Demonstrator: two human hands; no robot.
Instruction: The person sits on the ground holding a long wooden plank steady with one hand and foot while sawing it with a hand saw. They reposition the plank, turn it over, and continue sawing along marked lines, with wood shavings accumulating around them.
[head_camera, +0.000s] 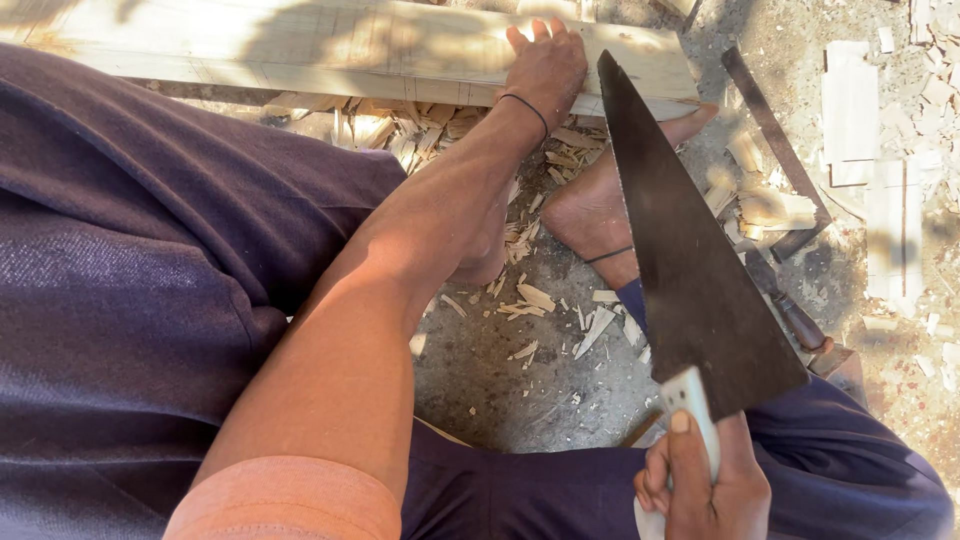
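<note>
My left hand (545, 62) rests flat on a long pale wooden plank (330, 45) that lies across the top of the view, fingers spread over its far side. My right hand (705, 485) grips the white handle of a hand saw (690, 250). Its dark triangular blade points up toward the plank's right end, held just off the wood. My bare foot (595, 205) presses on the ground beneath the plank, beside the blade.
Wood chips and shavings (530, 300) litter the concrete ground under the plank. A dark metal square (775, 140) and a wooden-handled tool (795, 315) lie to the right of the saw. Pale wood offcuts (860, 110) are scattered at the upper right.
</note>
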